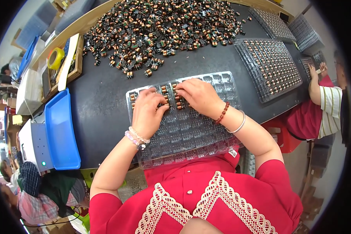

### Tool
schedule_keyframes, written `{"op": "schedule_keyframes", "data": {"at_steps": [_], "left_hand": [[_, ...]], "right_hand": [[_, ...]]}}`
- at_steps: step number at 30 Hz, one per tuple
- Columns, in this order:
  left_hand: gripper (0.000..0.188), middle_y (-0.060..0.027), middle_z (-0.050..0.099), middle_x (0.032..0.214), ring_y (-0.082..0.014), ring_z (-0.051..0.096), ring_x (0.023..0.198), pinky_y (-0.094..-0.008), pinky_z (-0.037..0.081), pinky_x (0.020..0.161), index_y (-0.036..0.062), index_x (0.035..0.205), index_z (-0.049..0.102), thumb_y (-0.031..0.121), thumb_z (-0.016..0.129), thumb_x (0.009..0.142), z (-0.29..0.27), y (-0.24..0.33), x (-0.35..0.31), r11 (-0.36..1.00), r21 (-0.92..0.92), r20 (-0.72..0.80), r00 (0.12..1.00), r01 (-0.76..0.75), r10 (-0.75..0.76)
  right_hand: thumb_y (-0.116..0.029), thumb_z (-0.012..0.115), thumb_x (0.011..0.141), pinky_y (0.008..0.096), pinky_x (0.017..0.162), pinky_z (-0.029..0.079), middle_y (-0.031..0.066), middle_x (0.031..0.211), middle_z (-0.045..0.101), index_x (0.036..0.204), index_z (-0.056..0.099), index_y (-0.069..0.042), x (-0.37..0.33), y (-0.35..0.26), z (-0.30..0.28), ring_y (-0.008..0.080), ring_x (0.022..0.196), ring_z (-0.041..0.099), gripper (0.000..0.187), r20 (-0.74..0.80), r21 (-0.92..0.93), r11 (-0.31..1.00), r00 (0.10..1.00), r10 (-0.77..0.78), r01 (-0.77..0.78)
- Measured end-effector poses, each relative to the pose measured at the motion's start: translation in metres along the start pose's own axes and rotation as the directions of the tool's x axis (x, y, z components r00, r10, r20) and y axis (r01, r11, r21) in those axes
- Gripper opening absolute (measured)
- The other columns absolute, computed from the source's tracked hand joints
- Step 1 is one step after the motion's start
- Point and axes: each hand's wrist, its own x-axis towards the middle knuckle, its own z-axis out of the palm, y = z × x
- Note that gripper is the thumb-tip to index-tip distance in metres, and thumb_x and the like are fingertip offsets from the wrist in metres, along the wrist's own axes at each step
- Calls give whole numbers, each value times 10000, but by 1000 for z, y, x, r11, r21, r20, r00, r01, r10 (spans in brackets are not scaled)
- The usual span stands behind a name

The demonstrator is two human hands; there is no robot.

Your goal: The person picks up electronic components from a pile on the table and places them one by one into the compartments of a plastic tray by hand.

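A clear plastic blister tray [187, 136] with rows of small pockets lies at the table's front edge, partly over my lap. Small copper-wound coils [179, 105] with dark ends sit in its far-left pockets. My left hand [147, 109] is over the tray's left part, thumb and fingertips closed around a coil at its pockets. Just to the right, my right hand [199, 96] bends down with its fingertips pinched on another coil. The fingers partly cover both coils. Pockets on the tray's right and near sides hold no coils.
A large heap of loose coils [163, 27] covers the far table. At right, stacked trays [271, 66] are filled with coils; another person's hand [312, 72] works beyond. On the left are a blue plastic tray [62, 130] and a wooden box with yellow tape [56, 58].
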Motion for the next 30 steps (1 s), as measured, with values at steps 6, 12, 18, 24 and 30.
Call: {"op": "schedule_keyframes", "data": {"at_steps": [6, 12, 18, 24, 30], "left_hand": [[74, -115, 564, 1163, -381, 386, 1236, -468, 353, 1018, 51, 756, 701, 96, 740, 712, 2, 3, 14, 992, 61, 107, 988, 107, -113], [132, -102, 557, 1107, -359, 386, 1219, -460, 334, 1023, 63, 821, 681, 113, 745, 717, 5, 3, -6, 990, -55, 2, 992, 128, -128], [111, -85, 576, 1107, -346, 421, 1203, -475, 376, 992, 49, 779, 683, 119, 740, 714, -10, 16, 6, 971, 214, 135, 988, -104, 76], [108, -84, 554, 1141, -338, 402, 1229, -447, 360, 1009, 43, 757, 680, 106, 748, 702, -4, 8, 2, 986, -6, 158, 974, 167, -164], [156, -86, 552, 1139, -359, 418, 1200, -464, 358, 1006, 67, 791, 651, 66, 754, 674, 1, 6, 13, 995, 85, 60, 996, 61, -66]], "right_hand": [[-98, 634, 850, 355, 659, 509, 99, 859, 628, 904, 622, -33, 9, 7, -1, 267, 744, 634, 85, 22, 196, 948, 967, 252, -251], [-103, 673, 819, 338, 717, 528, 94, 910, 641, 913, 630, -31, -1, 11, -13, 263, 811, 646, 125, 130, 173, 972, 982, 136, -158], [-97, 692, 781, 367, 757, 529, 66, 1032, 633, 992, 644, -44, -6, 5, -21, 253, 913, 621, 222, 179, -56, 991, 977, -113, 125], [-83, 688, 770, 362, 753, 534, 75, 1039, 641, 1006, 643, -42, -9, 8, -22, 261, 900, 631, 244, 163, 17, 994, 981, -108, 106], [-90, 698, 757, 363, 733, 544, 80, 1003, 677, 973, 655, -46, -10, 12, -25, 264, 852, 661, 224, 177, 12, 997, 981, -74, 73]]}}
